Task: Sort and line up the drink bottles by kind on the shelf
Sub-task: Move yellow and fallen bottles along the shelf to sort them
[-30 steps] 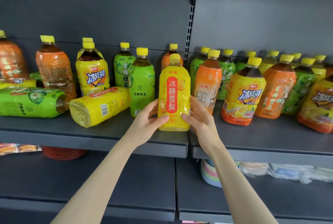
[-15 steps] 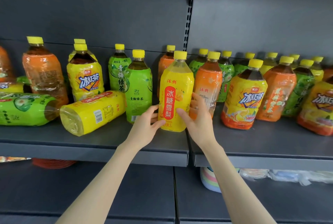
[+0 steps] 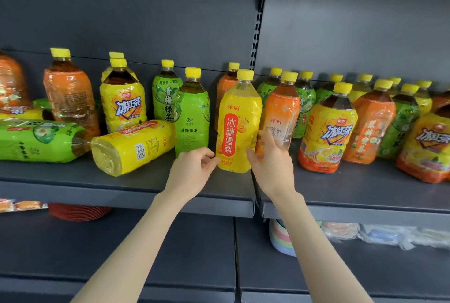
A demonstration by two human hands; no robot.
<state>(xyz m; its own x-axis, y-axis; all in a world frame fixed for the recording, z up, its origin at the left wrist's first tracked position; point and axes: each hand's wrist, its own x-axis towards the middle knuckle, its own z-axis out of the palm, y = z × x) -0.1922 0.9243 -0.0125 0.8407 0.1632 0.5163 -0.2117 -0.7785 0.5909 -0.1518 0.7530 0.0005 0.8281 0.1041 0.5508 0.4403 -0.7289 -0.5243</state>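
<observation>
We see the upright yellow plastic bottle w/ a red label panel (image 3: 239,122) standing on the dark grey metal shelf (image 3: 121,185), near the front edge, approx mid-scene, just left of where two shelf sections meet. Its yellow cap is on. Our left hand (image 3: 192,171) has curled fingers, w/ thumb and forefinger tips pinching the bottle's lower left edge. Our right hand (image 3: 272,163) wraps the lower right side, thumb on the front, fingers going round behind. Both hands are clamped on that one bottle, low down, one per side.

Just left stands a green-labelled tea bottle (image 3: 192,117); can't tell if the two touch. Left of that is a yellow bottle lying on its side (image 3: 134,146), base toward us, and further left a green bottle lying flat (image 3: 39,142). Just right and a bit farther back is an orange-labelled bottle (image 3: 280,112), partly behind our right hand. Further right is a yellow-and-orange iced tea bottle (image 3: 326,132), upright, w/ more green, orange and yellow bottles (image 3: 372,117) beyond. On the lower shelf (image 3: 170,254) sit a stack of red plates (image 3: 78,211) at left and a stack of pastel bowls (image 3: 280,239) at right.
</observation>
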